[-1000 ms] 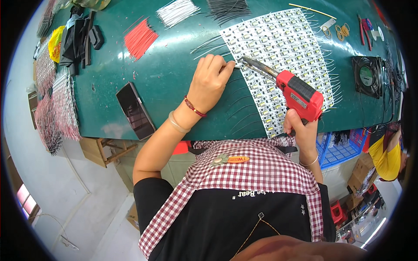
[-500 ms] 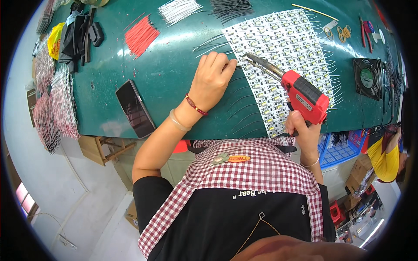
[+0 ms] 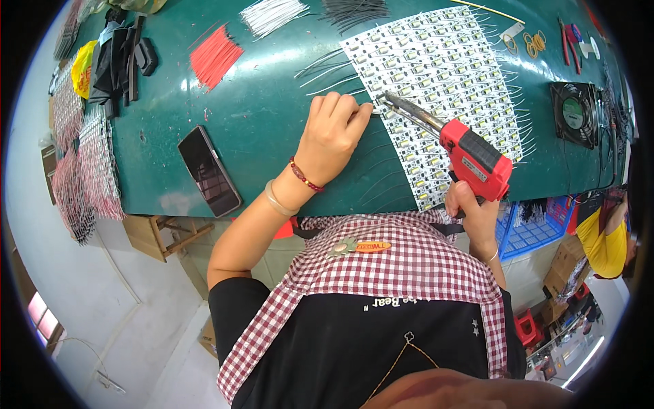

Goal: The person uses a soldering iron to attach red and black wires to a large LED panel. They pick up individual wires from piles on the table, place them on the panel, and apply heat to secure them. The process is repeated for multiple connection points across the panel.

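Observation:
A sheet of white circuit boards (image 3: 436, 75) with rows of small yellowish components lies on the green table, thin wires sticking out along both sides. My right hand (image 3: 472, 211) grips the handle of a red and black soldering gun (image 3: 477, 160). Its metal tip (image 3: 390, 97) is at the left edge of the sheet. My left hand (image 3: 335, 129) is closed in a pinch just left of that tip. A short pale end of a thin wire (image 3: 376, 112) shows at the fingertips; the rest is hidden by the hand.
Bundles of red wires (image 3: 215, 58), white wires (image 3: 272, 16) and black wires (image 3: 354, 12) lie along the far side. A phone (image 3: 209, 170) rests at left. Right of the sheet are rubber bands (image 3: 535, 44), pliers (image 3: 571, 48) and a black fan (image 3: 575, 116). A blue basket (image 3: 531, 235) is below the edge.
My left hand has shifted slightly down and nearer the soldering tip. The tip has moved slightly toward me along the sheet's left edge; the view has shifted a little.

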